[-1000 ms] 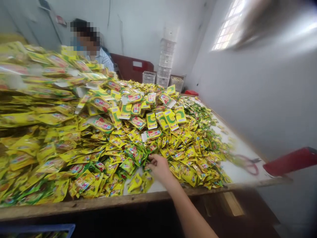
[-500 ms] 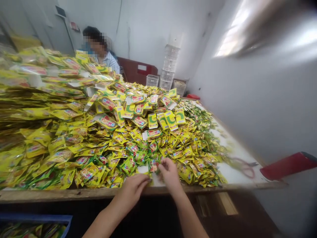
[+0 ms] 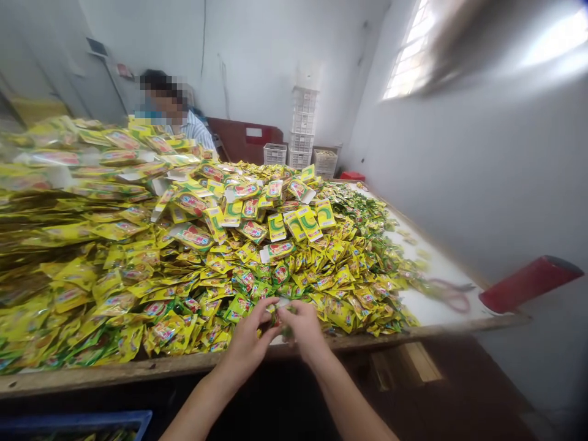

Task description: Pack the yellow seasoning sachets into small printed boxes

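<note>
At the near edge of the tabletop (image 3: 432, 309), just in front of the heap (image 3: 321, 269) of yellow-and-green sachets, your two hands meet. Your left hand (image 3: 245, 343) and right hand (image 3: 307, 331) are both pinched, fingertip to fingertip, on a small sachet (image 3: 279, 316) held just above the surface. It is blurred, so I cannot tell whether you hold one or a few together.

Keep the pinch on the sealed edges rather than the filled middle, since a thin packet like this would probably crease or split if squeezed hard. Hold it over the tabletop, not past the wooden lip, so that if it slips it lands back among the others and not on the floor.

The heap slopes down to just beside your fingers, so use small finger moves and keep your wrists from dragging loose sachets off the edge. The larger packs (image 3: 68, 202) stacked at the left stand high and look ready to slide; keep your left elbow clear of them. The scissors (image 3: 452, 295) lie well to the right on bare white surface, out of your way. The person (image 3: 193, 125) at the far side is well apart from your hands.
</note>
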`<state>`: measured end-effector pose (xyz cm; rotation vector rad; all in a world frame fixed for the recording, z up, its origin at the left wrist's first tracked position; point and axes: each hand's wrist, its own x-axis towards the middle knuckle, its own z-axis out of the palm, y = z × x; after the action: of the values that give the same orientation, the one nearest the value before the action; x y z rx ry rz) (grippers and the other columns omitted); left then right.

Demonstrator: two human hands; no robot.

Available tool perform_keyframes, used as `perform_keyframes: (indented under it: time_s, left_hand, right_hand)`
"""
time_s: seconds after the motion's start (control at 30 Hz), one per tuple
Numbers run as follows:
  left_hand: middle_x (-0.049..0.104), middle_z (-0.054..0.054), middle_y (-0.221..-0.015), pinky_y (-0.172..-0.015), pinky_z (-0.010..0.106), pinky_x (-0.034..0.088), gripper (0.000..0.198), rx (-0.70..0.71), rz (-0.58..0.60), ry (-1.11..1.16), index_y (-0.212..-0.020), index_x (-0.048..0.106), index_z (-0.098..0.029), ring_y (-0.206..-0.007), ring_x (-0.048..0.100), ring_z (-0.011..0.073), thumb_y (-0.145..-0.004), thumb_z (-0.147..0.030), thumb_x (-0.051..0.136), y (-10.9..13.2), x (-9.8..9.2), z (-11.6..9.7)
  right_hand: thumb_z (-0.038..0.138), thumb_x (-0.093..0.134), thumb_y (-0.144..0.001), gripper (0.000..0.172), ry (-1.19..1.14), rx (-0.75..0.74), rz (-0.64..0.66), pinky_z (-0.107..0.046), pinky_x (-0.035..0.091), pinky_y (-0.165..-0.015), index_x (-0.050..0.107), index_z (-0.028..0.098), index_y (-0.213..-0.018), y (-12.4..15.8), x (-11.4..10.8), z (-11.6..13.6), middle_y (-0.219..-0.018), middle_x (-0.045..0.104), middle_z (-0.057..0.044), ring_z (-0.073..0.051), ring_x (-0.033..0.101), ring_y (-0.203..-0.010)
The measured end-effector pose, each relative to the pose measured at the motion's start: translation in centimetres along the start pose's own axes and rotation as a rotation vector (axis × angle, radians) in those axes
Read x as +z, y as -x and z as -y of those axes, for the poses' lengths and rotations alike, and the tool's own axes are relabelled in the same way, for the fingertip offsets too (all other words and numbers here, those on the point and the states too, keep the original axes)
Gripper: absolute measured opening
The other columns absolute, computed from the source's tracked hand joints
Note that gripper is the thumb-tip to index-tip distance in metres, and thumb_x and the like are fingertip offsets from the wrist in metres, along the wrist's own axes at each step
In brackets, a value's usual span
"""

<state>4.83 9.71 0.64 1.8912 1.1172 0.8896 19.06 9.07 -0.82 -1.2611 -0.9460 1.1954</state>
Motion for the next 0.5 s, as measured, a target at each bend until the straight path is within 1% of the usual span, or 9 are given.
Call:
perform_keyframes:
  time_s: [0.03, 0.07, 0.1, 0.13, 0.2, 0.27, 0.33, 0.4, 0.5]
  left_hand:
    - [0.066, -0.001, -0.078, -0.077, 0.030, 0.047, 0.041, -0.003, 0.027, -0.045, -0.129, 0.047, -0.024, -0.080, 0.065, 0.0193, -0.088, -0.026, 0.053, -0.4, -0.4, 0.4]
    - [0.067, 0.001, -0.083, -0.080, 0.030, 0.047, 0.037, -0.024, 0.050, -0.087, -0.128, 0.048, -0.024, -0.084, 0.066, 0.0195, -0.090, -0.026, 0.049, -0.8, -0.8, 0.9]
    - [0.068, 0.002, -0.087, -0.082, 0.031, 0.046, 0.032, -0.053, 0.062, -0.129, -0.121, 0.053, -0.024, -0.088, 0.066, 0.0201, -0.090, -0.025, 0.048, -1.1, -1.0, 1.5]
    - [0.068, 0.004, -0.090, -0.084, 0.032, 0.046, 0.025, -0.087, 0.066, -0.174, -0.111, 0.058, -0.023, -0.091, 0.065, 0.0215, -0.088, -0.023, 0.051, -1.5, -1.0, 2.1]
    - [0.067, 0.007, -0.093, -0.087, 0.036, 0.043, 0.015, -0.149, 0.052, -0.245, -0.088, 0.063, -0.020, -0.097, 0.062, 0.0264, -0.074, -0.016, 0.062, -2.0, -0.5, 3.3]
    - [0.064, 0.009, -0.093, -0.090, 0.040, 0.040, 0.023, -0.201, 0.013, -0.278, -0.076, 0.060, -0.019, -0.103, 0.057, 0.0321, -0.058, -0.009, 0.070, -2.4, 0.3, 4.1]
    - [0.062, 0.009, -0.090, -0.089, 0.042, 0.039, 0.027, -0.245, -0.016, -0.268, -0.070, 0.056, -0.018, -0.105, 0.055, 0.0348, -0.050, -0.007, 0.071, -2.8, 1.0, 4.4]
    - [0.062, 0.006, -0.082, -0.085, 0.040, 0.042, 0.025, -0.270, -0.012, -0.206, -0.069, 0.053, -0.019, -0.097, 0.058, 0.0323, -0.053, -0.009, 0.068, -3.2, 1.1, 4.3]
    - [0.065, 0.003, -0.076, -0.073, 0.032, 0.047, 0.017, -0.280, 0.056, -0.043, -0.076, 0.054, -0.019, -0.082, 0.064, 0.0241, -0.062, -0.013, 0.061, -3.5, 0.5, 4.0]
  right_hand:
    - [0.042, 0.067, -0.074, 0.028, -0.029, 0.015, -0.013, -0.020, 0.035, -0.029, 0.061, 0.015, -0.069, -0.3, 0.0, 0.1, -0.049, 0.053, 0.003, -0.010, 0.044, -0.035]
    - [0.045, 0.066, -0.075, 0.030, -0.051, 0.007, -0.033, -0.021, 0.038, -0.030, 0.061, 0.015, -0.073, -0.7, 0.0, 0.2, -0.053, 0.056, 0.003, -0.010, 0.046, -0.036]
    - [0.047, 0.067, -0.074, 0.032, -0.073, -0.003, -0.053, -0.022, 0.042, -0.032, 0.060, 0.016, -0.076, -1.0, -0.2, 0.3, -0.058, 0.059, 0.002, -0.011, 0.050, -0.040]
    - [0.046, 0.069, -0.072, 0.033, -0.091, -0.014, -0.067, -0.022, 0.046, -0.036, 0.059, 0.016, -0.081, -1.3, -0.4, 0.3, -0.065, 0.061, 0.001, -0.012, 0.054, -0.046]
    - [0.043, 0.073, -0.067, 0.035, -0.107, -0.023, -0.057, -0.023, 0.051, -0.041, 0.060, 0.017, -0.086, -1.7, -0.9, 0.2, -0.076, 0.063, -0.001, -0.015, 0.059, -0.058]
    - [0.038, 0.073, -0.065, 0.031, -0.096, -0.009, -0.026, -0.024, 0.051, -0.042, 0.061, 0.016, -0.083, -1.7, -1.3, -0.1, -0.075, 0.062, -0.001, -0.016, 0.059, -0.061]
    - [0.033, 0.070, -0.066, 0.023, -0.068, 0.006, -0.012, -0.023, 0.050, -0.043, 0.059, 0.016, -0.077, -1.5, -1.4, -0.6, -0.069, 0.058, 0.001, -0.015, 0.056, -0.058]
    - [0.026, 0.068, -0.066, 0.016, -0.040, 0.004, -0.002, -0.021, 0.047, -0.046, 0.057, 0.016, -0.072, -1.3, -1.2, -1.1, -0.064, 0.054, 0.003, -0.013, 0.053, -0.057]
    - [0.016, 0.066, -0.062, 0.012, -0.017, -0.009, 0.034, -0.018, 0.045, -0.048, 0.056, 0.016, -0.068, -1.3, -0.9, -2.0, -0.062, 0.052, 0.004, -0.011, 0.051, -0.059]
